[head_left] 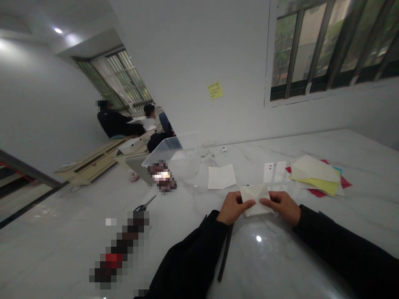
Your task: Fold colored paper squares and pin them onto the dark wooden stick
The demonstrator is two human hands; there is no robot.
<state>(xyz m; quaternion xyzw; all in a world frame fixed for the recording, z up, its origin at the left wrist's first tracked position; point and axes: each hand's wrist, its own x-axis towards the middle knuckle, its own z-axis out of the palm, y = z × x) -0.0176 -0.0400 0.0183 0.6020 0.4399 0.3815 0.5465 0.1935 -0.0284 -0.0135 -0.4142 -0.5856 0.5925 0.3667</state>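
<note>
L hand [235, 207] and R hand [280, 206] fingers pinch folded pale paper [255, 198] from both sides, over marble desk [199, 257], coloured paper stack [318, 176] nearby. Risk: loose pinch lets fold slip, creasing off-line.

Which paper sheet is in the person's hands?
The folded off-white sheet, between left hand and right hand; the flat white sheet and coloured stack lie on the marble table.
</note>
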